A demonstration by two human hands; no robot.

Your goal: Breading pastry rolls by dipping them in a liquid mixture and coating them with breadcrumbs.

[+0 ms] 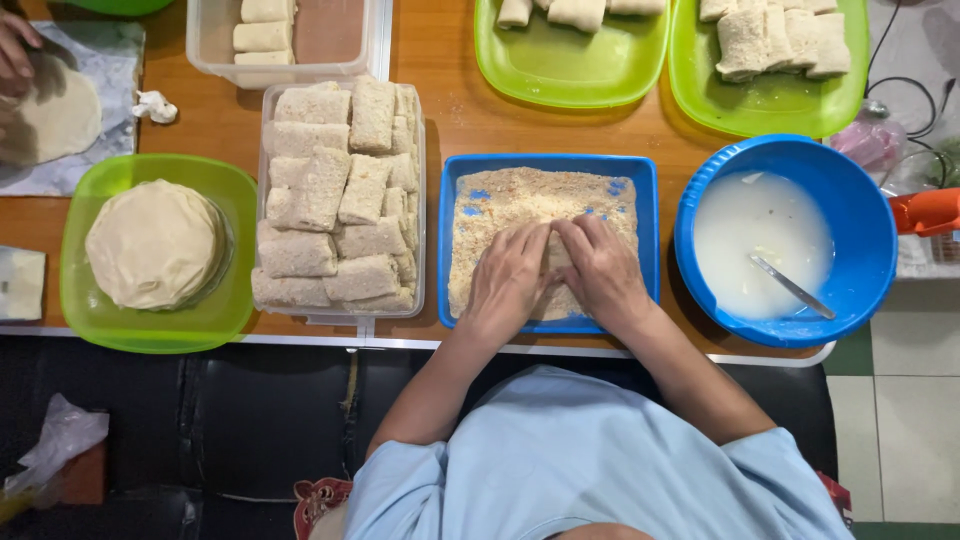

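Both hands press a pale roll (556, 252) into the crumbs of the blue square tray (448, 240): left hand (510, 280) and right hand (600, 270) cupped closely around it. A clear tub of crumbed rolls (335, 200) sits left; a blue bowl of white batter (860, 240) right.

Clear tub (262, 200) and blue bowl (860, 215) hem the crumb tray (447, 240) sideways.

Bright, even overhead lighting; soft short shadows beside trays; mild glare on green plastic rims; sharp focus throughout; slight wide-angle bending at edges; dim under table.
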